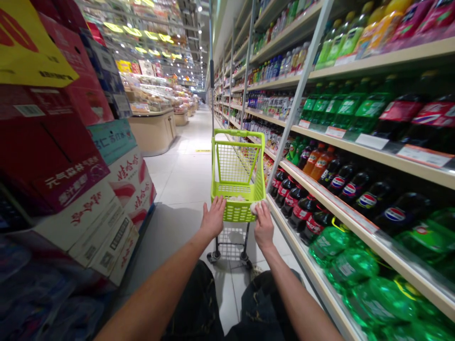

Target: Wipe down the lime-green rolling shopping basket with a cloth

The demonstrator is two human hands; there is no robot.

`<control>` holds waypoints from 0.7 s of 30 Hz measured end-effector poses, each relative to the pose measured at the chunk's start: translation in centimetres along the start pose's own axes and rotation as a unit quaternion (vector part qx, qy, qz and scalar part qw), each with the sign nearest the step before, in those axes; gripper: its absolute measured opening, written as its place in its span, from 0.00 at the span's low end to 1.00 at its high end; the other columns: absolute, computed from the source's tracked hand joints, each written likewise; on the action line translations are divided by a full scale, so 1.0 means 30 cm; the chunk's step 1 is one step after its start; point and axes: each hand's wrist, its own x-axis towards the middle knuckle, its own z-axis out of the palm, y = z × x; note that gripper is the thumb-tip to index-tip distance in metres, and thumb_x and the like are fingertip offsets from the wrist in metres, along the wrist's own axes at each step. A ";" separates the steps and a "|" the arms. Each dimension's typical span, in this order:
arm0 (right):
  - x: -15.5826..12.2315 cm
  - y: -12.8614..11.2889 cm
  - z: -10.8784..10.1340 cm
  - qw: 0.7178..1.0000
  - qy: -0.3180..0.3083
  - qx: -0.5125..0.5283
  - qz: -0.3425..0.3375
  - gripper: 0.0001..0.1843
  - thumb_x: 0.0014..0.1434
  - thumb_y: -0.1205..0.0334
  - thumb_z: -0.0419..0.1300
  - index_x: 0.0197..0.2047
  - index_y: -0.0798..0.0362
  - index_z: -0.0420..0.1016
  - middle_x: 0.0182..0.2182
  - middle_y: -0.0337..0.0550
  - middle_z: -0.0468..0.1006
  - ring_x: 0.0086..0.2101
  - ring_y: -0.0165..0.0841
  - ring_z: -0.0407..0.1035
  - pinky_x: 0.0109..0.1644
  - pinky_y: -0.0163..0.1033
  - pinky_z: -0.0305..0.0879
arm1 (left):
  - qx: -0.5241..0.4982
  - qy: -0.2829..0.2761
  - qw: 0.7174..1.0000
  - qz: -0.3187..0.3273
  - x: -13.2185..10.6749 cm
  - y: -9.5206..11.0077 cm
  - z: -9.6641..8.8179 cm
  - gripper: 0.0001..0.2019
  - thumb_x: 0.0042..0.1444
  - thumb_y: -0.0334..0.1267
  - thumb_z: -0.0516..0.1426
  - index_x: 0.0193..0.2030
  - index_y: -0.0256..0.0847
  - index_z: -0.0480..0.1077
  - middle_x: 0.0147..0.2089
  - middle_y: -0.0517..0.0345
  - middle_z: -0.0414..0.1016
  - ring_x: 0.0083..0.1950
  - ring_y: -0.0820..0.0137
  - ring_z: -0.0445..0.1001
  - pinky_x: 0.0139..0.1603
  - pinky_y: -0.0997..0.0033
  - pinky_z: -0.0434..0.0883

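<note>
Bare forearms (158,279): these reached forward from the near side of the lime-green shopping cart (239,214), with dark trousers (194,303) below them.
Drinks cartons (101,229): red and white boxes were stacked left of the cart, printed sides outward, presumably so passers-by could read them.
Large green soda bottles (378,303): they lay low to the right of the cart; Pepsi bottles (394,215) lay on the shelf above, caps inward, probably to show their labels.
Left hand (213,218): fingers lay loosely extended on the cart's near rim, thumb apart, seemingly to steady the basket rather than clasp it.
Right hand (264,225): fingers were bent closed over a pale crumpled wad (253,207) at the cart's near right corner, apparently pressing it against the plastic; its material was too blurred to tell.
Shopping cart: standing upright between the two hands and beyond the knees, it had slotted plastic walls, a raised bar on its far side, and caster wheels (213,257) beneath. Its plastic looked bright and smooth.
Display counter (151,132): wood-toned, it stood beyond the cart, to its left.
</note>
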 end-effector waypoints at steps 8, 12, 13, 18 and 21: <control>-0.150 0.015 0.080 0.991 -0.128 0.014 -0.026 0.26 0.50 0.80 0.44 0.49 0.52 0.70 0.51 0.48 0.68 0.54 0.32 0.58 0.55 0.44 0.61 | -0.007 -0.003 1.000 0.002 -0.001 -0.006 0.001 0.38 0.43 0.21 0.44 0.64 0.38 0.40 0.67 0.53 0.37 0.67 0.64 0.35 0.60 0.43 0.42; -0.058 -0.057 0.066 0.993 -0.084 0.039 -0.070 0.25 0.53 0.78 0.44 0.51 0.54 0.67 0.54 0.49 0.64 0.57 0.33 0.54 0.58 0.45 0.55 | -0.009 0.007 1.000 0.006 0.000 -0.008 0.011 0.37 0.44 0.21 0.44 0.64 0.38 0.40 0.67 0.53 0.37 0.67 0.64 0.35 0.60 0.43 0.42; -0.036 -0.072 0.072 0.993 -0.076 0.041 -0.080 0.25 0.53 0.78 0.44 0.52 0.54 0.67 0.54 0.48 0.64 0.57 0.33 0.53 0.59 0.45 0.54 | -0.009 0.009 1.000 0.007 0.000 -0.008 0.013 0.37 0.44 0.21 0.44 0.64 0.38 0.40 0.67 0.53 0.37 0.67 0.64 0.34 0.60 0.43 0.42; -0.078 -0.066 0.131 0.985 -0.141 0.014 -0.095 0.26 0.51 0.79 0.45 0.49 0.53 0.70 0.49 0.48 0.71 0.53 0.32 0.60 0.55 0.43 0.61 | -0.009 0.010 1.000 0.008 -0.004 -0.014 0.012 0.37 0.43 0.21 0.44 0.64 0.38 0.41 0.67 0.54 0.38 0.67 0.65 0.36 0.60 0.43 0.42; -0.119 -0.064 0.138 0.982 -0.160 0.015 -0.101 0.24 0.52 0.78 0.45 0.48 0.52 0.71 0.48 0.47 0.72 0.51 0.33 0.62 0.53 0.44 0.63 | -0.017 0.006 1.000 0.015 -0.003 -0.023 0.008 0.38 0.42 0.22 0.45 0.64 0.39 0.41 0.67 0.54 0.39 0.67 0.64 0.36 0.61 0.43 0.42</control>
